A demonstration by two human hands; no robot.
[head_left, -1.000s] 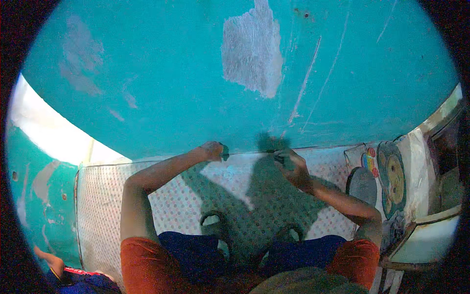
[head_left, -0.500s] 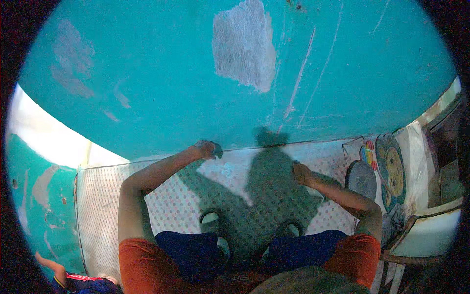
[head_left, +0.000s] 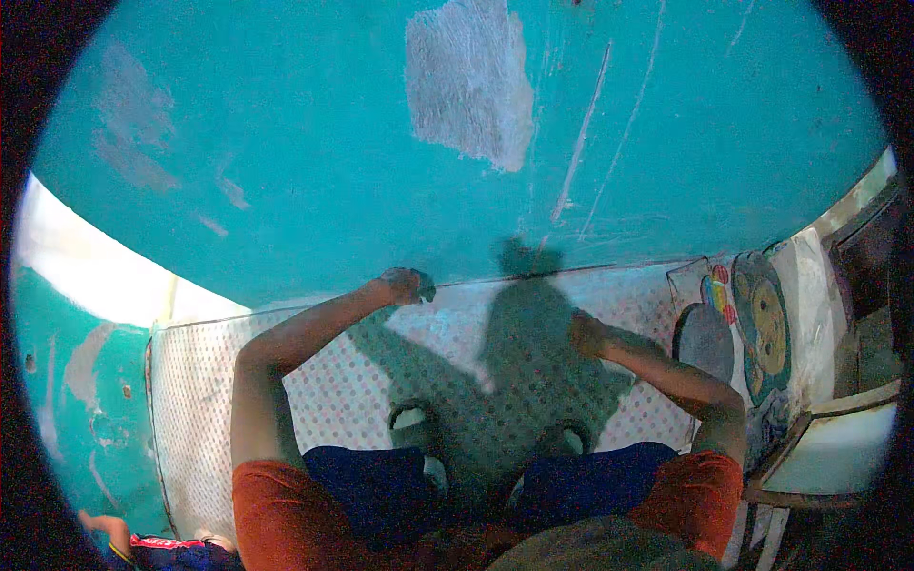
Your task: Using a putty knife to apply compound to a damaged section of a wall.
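Observation:
My left hand point(head_left: 407, 285) is bent at the wrist beside the foot of the turquoise wall point(head_left: 324, 162), its fingers curled. A small dark shape shows at the fingertips, too dim to name. Farther right, my right hand point(head_left: 586, 333) is closed over the dotted floor covering point(head_left: 333, 404), in the shade of my own shadow. Whatever either hand may hold is hidden. Both elbows are bent outward, below orange sleeves.
A grey bare patch point(head_left: 468, 86) and long scratches mark the wall. Along the right lie a grey oval object point(head_left: 705, 344) and a dark mat with a cartoon face point(head_left: 764, 328), near a pale-topped piece of furniture point(head_left: 838, 452). Another person point(head_left: 176, 550) is at the lower left.
The view has shifted slightly, with the wall's patch a little higher. Both hands keep nearly the same place and shape. The other person's arm at lower left has shifted a little.

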